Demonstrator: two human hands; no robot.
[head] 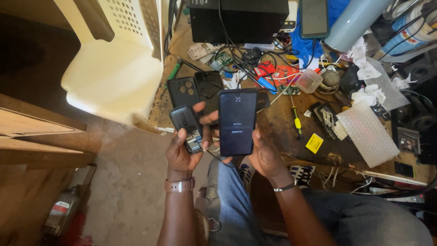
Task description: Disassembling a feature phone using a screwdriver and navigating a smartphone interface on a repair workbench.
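Black smartphone (pixel 237 122): held upright in front of the person, over the near edge of the bench (pixel 277 120); its dark screen faces the camera with a few small pale marks on it.
Right hand (pixel 264 152): wrapped around the lower right side of the smartphone, fingers clenched on its edge from behind, thumb hidden; a thin metal bracelet (pixel 285 187) sits on the wrist.
Left hand (pixel 184 148): grasping a small dark phone (pixel 188 129) with its back opened, a grey inner part showing at the lower end; the forefinger lies on its left side, the thumb reaches across to touch the left edge of the smartphone. A brown wristband (pixel 180 185) circles the wrist.
Where the two phones sit: side by side, the small one left of and just beside the large one, both above the person's knees in blue jeans (pixel 232 200).
Behind the hands: two black phone back covers (pixel 195 91) lie flat on the bench, one with round camera openings.
Right of the smartphone: a screwdriver with a yellow handle (pixel 296 122), a yellow tag (pixel 314 143) and a sheet of bubble wrap (pixel 366 132).
Far side of the bench: a black box (pixel 239 20) with cables, red wires and crumpled white paper.
Left: a cream plastic chair (pixel 114 64) stands on the floor.
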